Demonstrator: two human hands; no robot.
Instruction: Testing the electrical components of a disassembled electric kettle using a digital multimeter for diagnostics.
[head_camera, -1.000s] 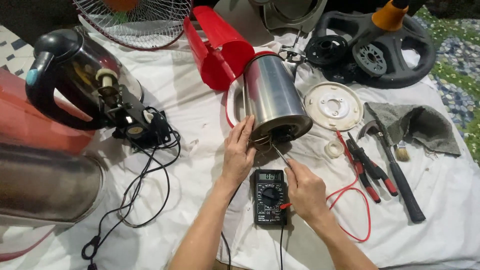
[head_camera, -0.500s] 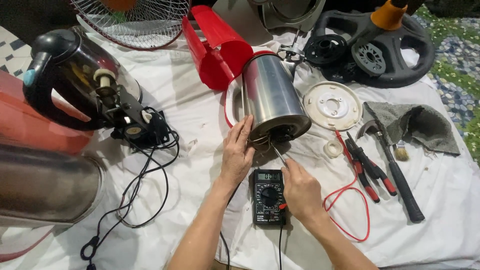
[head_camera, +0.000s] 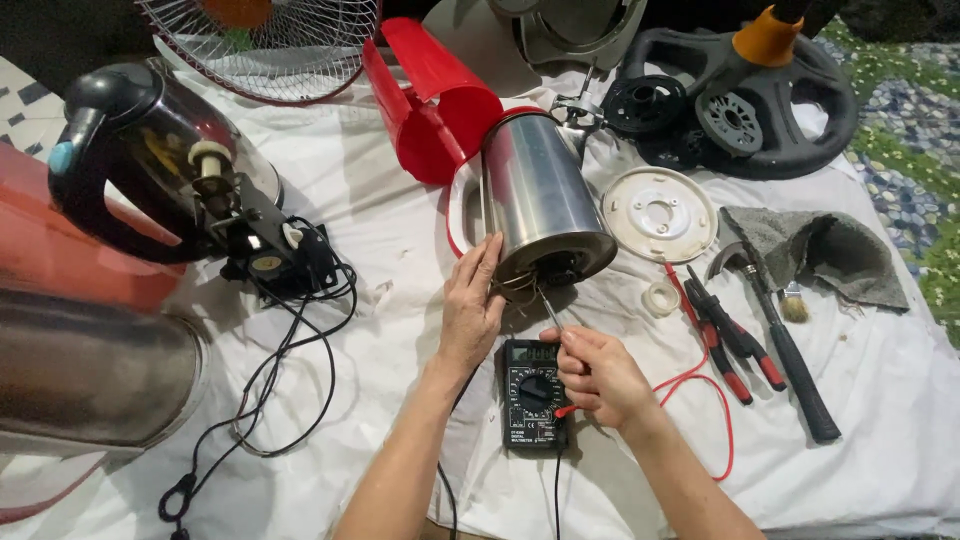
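Fingers (head_camera: 488, 268) of the left hand (head_camera: 470, 315) rest flat against the open base of the steel kettle (head_camera: 545, 205) lying on the white-sheeted tabletop (head_camera: 380, 400). Right hand (head_camera: 600, 375) pinches a probe (head_camera: 549, 312) into that base, over the black meter (head_camera: 533, 392) — best to keep the tip steady on one contact, kettle braced.

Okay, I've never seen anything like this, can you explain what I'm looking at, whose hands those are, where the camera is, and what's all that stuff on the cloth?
The camera sits on a person's head, looking down at their own bare hands. The left hand rests against the open base of a steel kettle body lying on its side. The right hand holds a thin metal probe to that base, above a black multimeter. On the white cloth also lie a hammer, red-handled pliers, a round white plate and a second, dark kettle.
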